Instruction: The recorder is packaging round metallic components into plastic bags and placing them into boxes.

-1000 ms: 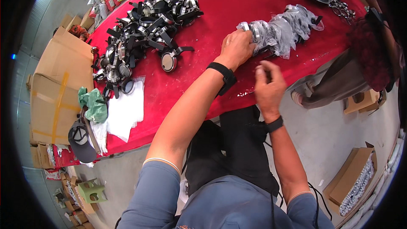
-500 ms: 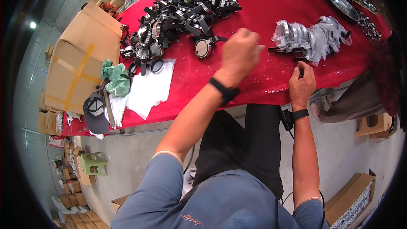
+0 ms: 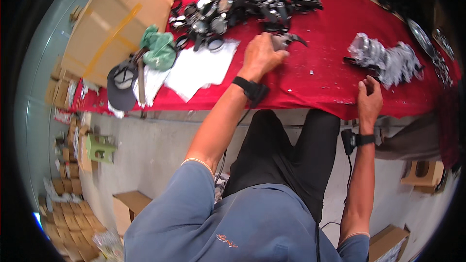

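a: where is the left hand?

b: over the red-covered bench, near the middle. its fingers are bent in around a round metal piece that has a curved black strap pointing off to the right.

a: so the piece is off the bench?

b: i can't tell; it is blurred there. it sits just beside the near edge of a big heap of similar round pieces with black straps, and whether it touches them isn't clear.

a: and the right hand?

b: by the front edge of the bench, palm turned inward, with the thumb and forefinger curled and a narrow gap between them. i can't tell whether anything sits in those fingers. just beyond is a bundle of round pieces in crinkled clear film, lying on its side.

a: what is left of the heap's near edge?

b: some white sheets lie below it, then a crumpled green bag, a stick and a dark cap. a large cardboard box stands behind those.

a: and far right?

b: a shiny metal tray, beyond the bundle.
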Available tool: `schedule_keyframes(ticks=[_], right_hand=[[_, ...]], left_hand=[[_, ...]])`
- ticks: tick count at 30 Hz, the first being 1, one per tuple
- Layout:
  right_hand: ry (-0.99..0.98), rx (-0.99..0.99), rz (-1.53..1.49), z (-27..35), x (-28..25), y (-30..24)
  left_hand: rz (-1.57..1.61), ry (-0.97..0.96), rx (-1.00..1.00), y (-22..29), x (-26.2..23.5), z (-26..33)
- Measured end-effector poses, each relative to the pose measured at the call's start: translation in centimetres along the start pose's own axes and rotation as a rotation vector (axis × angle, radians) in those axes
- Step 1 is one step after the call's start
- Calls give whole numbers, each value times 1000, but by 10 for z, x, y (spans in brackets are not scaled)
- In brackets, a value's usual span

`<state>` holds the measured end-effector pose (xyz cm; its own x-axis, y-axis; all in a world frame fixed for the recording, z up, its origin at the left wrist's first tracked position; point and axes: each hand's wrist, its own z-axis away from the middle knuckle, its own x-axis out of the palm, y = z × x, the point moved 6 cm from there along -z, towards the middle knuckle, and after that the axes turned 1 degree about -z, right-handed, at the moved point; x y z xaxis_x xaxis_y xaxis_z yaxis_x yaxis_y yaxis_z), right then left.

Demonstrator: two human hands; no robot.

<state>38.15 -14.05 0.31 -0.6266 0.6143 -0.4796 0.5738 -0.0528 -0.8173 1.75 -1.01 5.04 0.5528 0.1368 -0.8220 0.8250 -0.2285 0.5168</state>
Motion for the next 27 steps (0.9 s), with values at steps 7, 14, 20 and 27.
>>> schedule_keyframes(ticks=[7,14,20,27], right_hand=[[-948,-126,-362,91,56,-136],[-1537,110,-545,186,95,-150],[-1429,205,-600,206,103,-134],[-1317,203,-611,202,96,-128]], left_hand=[[335,-81,438,29,-54,102],[160,-210,566,12,-82,169],[140,3,91,-112,-143,141],[-277,100,-37,-238,-157,96]])
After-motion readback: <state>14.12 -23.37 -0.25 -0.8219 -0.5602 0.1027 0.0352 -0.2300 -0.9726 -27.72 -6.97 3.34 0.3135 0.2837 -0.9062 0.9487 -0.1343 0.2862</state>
